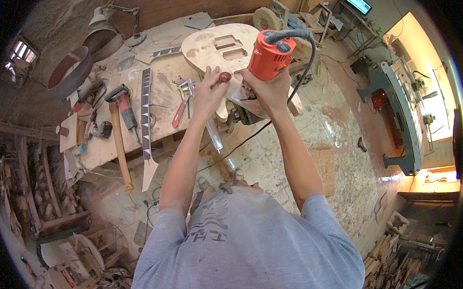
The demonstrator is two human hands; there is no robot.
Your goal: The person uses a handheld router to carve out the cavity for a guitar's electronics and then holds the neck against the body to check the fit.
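Leftmost on the workbench [96, 152], an angle grinder [126, 110] lies beside a guitar neck [147, 114] with pale triangular inlays. Further right, a red-handled tool [180, 113] lies on the bench surface. The left hand [209, 93] grasps a dark red knob [225, 77] near the guitar body [213, 53], which lies flat with its cutouts facing up. The right hand [271, 90] grips the lower housing of the orange-red power tool [270, 55], positioned over the body's near right portion. A black cord [314, 47] loops from its top past the right wrist.
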